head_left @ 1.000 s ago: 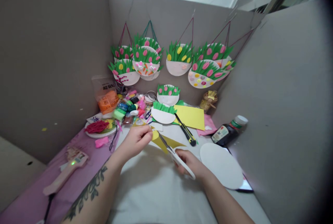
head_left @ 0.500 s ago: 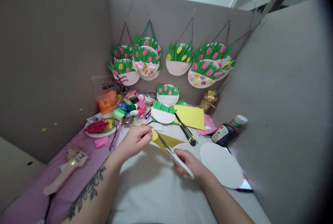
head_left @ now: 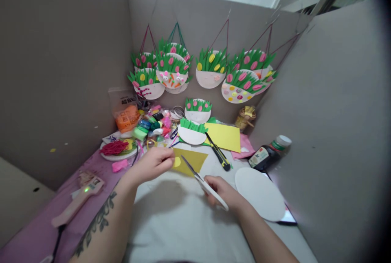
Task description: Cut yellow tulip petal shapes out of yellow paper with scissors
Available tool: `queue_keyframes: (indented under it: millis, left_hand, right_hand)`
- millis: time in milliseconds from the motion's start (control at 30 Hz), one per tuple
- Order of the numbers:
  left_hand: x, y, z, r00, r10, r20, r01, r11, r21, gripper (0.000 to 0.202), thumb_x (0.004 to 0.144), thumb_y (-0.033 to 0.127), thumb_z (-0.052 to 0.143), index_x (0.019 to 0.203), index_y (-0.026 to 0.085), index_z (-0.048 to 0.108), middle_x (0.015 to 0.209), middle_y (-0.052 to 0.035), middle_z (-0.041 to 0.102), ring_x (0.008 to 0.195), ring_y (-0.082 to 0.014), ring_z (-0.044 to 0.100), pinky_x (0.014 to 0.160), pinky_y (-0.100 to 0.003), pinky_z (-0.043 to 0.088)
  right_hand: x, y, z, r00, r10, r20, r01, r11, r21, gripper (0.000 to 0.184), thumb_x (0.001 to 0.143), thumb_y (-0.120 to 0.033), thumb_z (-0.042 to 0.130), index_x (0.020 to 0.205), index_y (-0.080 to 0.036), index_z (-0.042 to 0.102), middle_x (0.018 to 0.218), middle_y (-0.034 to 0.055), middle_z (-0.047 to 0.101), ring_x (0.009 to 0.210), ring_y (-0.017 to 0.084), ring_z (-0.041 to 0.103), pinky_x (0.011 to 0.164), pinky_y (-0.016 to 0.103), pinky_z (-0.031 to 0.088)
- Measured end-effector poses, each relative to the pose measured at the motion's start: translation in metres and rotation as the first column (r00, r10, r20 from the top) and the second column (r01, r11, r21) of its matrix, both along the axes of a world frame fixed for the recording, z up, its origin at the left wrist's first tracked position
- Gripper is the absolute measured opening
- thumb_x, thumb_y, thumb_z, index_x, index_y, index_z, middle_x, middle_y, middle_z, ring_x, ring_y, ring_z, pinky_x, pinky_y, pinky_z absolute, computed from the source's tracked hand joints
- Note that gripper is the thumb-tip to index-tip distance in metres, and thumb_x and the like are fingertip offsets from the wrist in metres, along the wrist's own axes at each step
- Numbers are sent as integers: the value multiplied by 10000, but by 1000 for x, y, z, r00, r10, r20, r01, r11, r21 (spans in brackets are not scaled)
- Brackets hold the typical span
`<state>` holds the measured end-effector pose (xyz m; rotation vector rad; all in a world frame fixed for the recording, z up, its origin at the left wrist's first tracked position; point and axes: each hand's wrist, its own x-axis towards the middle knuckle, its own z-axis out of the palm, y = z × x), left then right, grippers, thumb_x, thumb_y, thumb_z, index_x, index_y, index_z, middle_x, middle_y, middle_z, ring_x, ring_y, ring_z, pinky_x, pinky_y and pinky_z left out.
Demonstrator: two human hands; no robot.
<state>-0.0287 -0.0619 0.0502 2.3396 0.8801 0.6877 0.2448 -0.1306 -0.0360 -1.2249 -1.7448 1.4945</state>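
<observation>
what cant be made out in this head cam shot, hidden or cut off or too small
Left hand: head view, its palm is hidden by the hand itself, so the exact grip on the yellow paper is unclear.
Screened device: head view, mostly covered by the white oval.
Dark bottle: head view, label wording too small and blurred.
Right forearm: head view, cut off by the bottom edge.

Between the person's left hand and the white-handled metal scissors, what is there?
In the head view, a thin dark-yellow sheet with a lighter yellow rounded patch near the left hand; the blades of the scissors overlap the sheet.
</observation>
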Motion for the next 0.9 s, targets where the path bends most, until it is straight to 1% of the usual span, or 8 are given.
queue_keyframes:
  millis: [67, 200, 233, 300, 400, 533, 800, 900]
  left_hand:
    - [-12, 5, 1, 997, 61, 44, -61, 998, 9, 244, 842, 257, 405, 632, 170, 493, 615, 18, 461, 594, -111, 436, 583, -228, 336]
    - [-40, 24, -8, 915, 356, 189, -376, 923, 79, 270, 836, 340, 429, 660, 171, 543, 818, -35, 549, 816, -167, 517, 749, -253, 393]
    - [-45, 30, -13, 893, 421, 160, -436, 897, 77, 280, 826, 350, 431, 647, 171, 551, 813, -39, 555, 822, -175, 520, 736, -254, 395]
    - [-53, 40, -25, 877, 480, -24, -480, 877, 25, 277, 807, 362, 437, 657, 170, 569, 737, -32, 578, 752, -181, 528, 664, -257, 383]
    - [-55, 49, -42, 872, 419, -253, -449, 891, -73, 236, 773, 338, 465, 717, 170, 621, 715, -37, 636, 687, -188, 547, 604, -259, 358]
    - [-49, 50, -51, 869, 275, -411, -363, 919, -152, 159, 686, 271, 544, 759, 196, 663, 745, -35, 664, 691, -197, 572, 571, -253, 332]
    - [-47, 57, -61, 893, 211, -397, -320, 919, -231, 141, 627, 300, 603, 711, 188, 617, 741, -31, 656, 685, -197, 572, 543, -242, 326]
    - [-53, 62, -65, 878, 301, -373, -402, 886, -232, 245, 630, 313, 602, 831, 173, 624, 748, -42, 662, 684, -203, 582, 545, -243, 347]
  right_hand:
    - [1, 0, -2, 1000, -25, -14, 25, 999, 33, 271, 587, -313, 703, 658, -175, 481, 597, -42, 496, 527, 85, 412, 453, 188, 306]
    - [2, 5, -8, 966, -232, -115, 247, 959, 137, 374, 610, -477, 699, 691, -181, 486, 605, -22, 501, 513, 97, 433, 461, 219, 353]
    - [2, 6, -9, 943, -300, -147, 320, 936, 146, 399, 620, -523, 681, 714, -184, 493, 608, -18, 505, 505, 101, 444, 462, 228, 370]
    - [2, 9, -10, 894, -403, -194, 432, 891, 139, 448, 636, -598, 642, 747, -189, 498, 612, -10, 512, 489, 107, 464, 459, 242, 397]
    - [3, 11, -9, 871, -445, -206, 477, 867, 145, 487, 662, -653, 599, 783, -191, 505, 616, 0, 517, 477, 114, 483, 445, 244, 408]
    - [3, 10, -9, 888, -426, -173, 452, 878, 156, 475, 655, -638, 614, 782, -193, 505, 606, -4, 520, 475, 118, 494, 450, 249, 431]
    - [3, 10, -14, 913, -366, -177, 396, 902, 175, 382, 667, -526, 636, 771, -187, 494, 619, -15, 520, 482, 109, 497, 458, 244, 453]
    - [4, 11, -15, 914, -360, -188, 392, 904, 172, 384, 660, -513, 648, 776, -182, 492, 630, -15, 524, 488, 107, 506, 460, 237, 452]
